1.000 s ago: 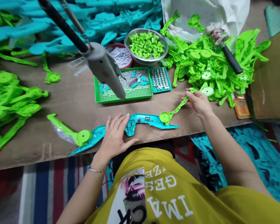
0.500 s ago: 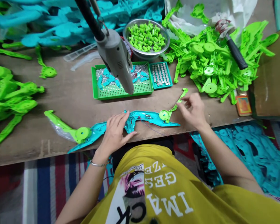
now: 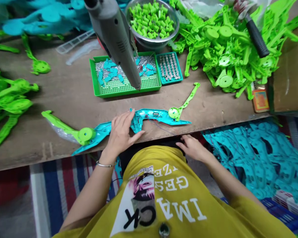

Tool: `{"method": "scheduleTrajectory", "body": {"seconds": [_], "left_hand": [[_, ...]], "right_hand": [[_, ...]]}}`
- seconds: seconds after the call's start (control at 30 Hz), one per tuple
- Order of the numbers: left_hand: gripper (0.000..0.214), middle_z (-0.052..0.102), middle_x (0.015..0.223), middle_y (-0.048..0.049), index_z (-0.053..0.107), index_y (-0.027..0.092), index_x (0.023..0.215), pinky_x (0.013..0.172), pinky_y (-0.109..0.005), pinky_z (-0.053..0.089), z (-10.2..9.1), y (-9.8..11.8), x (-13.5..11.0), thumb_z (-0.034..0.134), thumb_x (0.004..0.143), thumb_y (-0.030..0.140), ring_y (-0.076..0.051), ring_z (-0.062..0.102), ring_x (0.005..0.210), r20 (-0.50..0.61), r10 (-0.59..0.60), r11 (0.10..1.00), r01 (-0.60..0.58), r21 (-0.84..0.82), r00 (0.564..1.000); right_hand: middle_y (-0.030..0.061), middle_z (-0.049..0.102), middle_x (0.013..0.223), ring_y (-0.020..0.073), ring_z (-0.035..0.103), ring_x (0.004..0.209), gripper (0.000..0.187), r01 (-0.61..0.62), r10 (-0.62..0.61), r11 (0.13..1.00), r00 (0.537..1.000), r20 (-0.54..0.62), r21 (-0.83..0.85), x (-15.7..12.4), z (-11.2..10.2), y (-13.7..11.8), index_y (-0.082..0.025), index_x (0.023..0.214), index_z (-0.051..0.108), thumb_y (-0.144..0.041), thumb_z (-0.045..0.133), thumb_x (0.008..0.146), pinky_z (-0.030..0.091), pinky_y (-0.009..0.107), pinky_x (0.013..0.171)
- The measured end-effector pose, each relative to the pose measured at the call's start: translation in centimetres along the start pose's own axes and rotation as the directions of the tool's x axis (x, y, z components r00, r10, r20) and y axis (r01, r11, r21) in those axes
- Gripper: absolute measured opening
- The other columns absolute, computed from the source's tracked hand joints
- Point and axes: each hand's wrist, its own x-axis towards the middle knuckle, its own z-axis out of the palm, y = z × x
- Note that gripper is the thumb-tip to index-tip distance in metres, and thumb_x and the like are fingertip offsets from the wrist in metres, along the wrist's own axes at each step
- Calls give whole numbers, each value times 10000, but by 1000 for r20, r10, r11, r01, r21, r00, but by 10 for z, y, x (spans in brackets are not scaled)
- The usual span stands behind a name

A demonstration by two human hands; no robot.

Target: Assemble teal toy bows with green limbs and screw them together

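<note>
My left hand (image 3: 121, 132) lies flat with fingers spread on a teal plastic toy shell (image 3: 154, 118) at the near edge of the wooden table (image 3: 72, 99). A thin green arm part with a round end (image 3: 184, 104) rests on the shell's right end, with no hand on it. My right hand (image 3: 193, 147) is below the table edge by my lap, fingers loosely apart and holding nothing. Left of my left hand lies another green part (image 3: 74, 132) on a teal shell. A grey hanging power screwdriver (image 3: 116, 36) dangles above the table.
A green tray of screws and teal bits (image 3: 124, 77), a small teal tray of button cells (image 3: 169, 67) and a steel bowl of green pieces (image 3: 151, 21) stand behind. A green parts heap with a hammer (image 3: 257, 36) is right; teal shells (image 3: 263, 155) fill a bin below.
My right hand let go of the thin green arm part and dropped below the table edge toward my lap. The left hand stayed on the teal shell. The view tilted downward.
</note>
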Motion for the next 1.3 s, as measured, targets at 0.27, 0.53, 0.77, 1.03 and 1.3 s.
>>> {"method": "scheduleTrajectory", "body": {"seconds": [0.27,0.53,0.77,1.03,1.3], "left_hand": [[756,540,1477,-196,353,170,1546,1125,-501,374,-6,-13,-5,621,922,502,-344,517,1365,-13,-13,999,14,47,1000],[410,707,1143,-116,601,180,1195,987,-432,513,-23,21,-8,733,866,386,-269,668,1095,-347,-115,987,68,-146,931],[351,744,1046,-70,623,170,1268,730,-271,545,3,112,26,642,951,320,-152,685,801,201,-130,626,237,-743,971],[254,718,807,-38,670,137,1060,697,-274,534,24,115,50,642,916,346,-132,649,692,423,-146,136,442,-887,894],[332,718,858,-35,656,145,1012,721,-248,532,25,122,68,787,801,365,-107,651,726,509,-141,-121,495,-860,849]], "right_hand": [[92,775,934,239,724,873,300,152,-153,979,988,-2,135,14,24,0,-214,892,720,-337,467,998,555,373,830],[19,720,711,77,558,495,391,-42,-96,717,983,159,696,12,-81,-65,-183,981,730,-549,602,929,418,191,451],[1,692,632,63,555,456,439,-15,-110,428,992,68,904,67,-90,-99,-149,918,734,-548,809,752,413,166,401],[42,791,923,92,679,660,388,94,-183,479,983,-6,872,63,-99,-91,-192,1127,738,-373,808,791,567,224,632],[17,781,852,125,709,776,336,187,-237,568,970,-58,802,58,-109,-68,-225,1144,766,-208,715,813,577,270,759]]}}
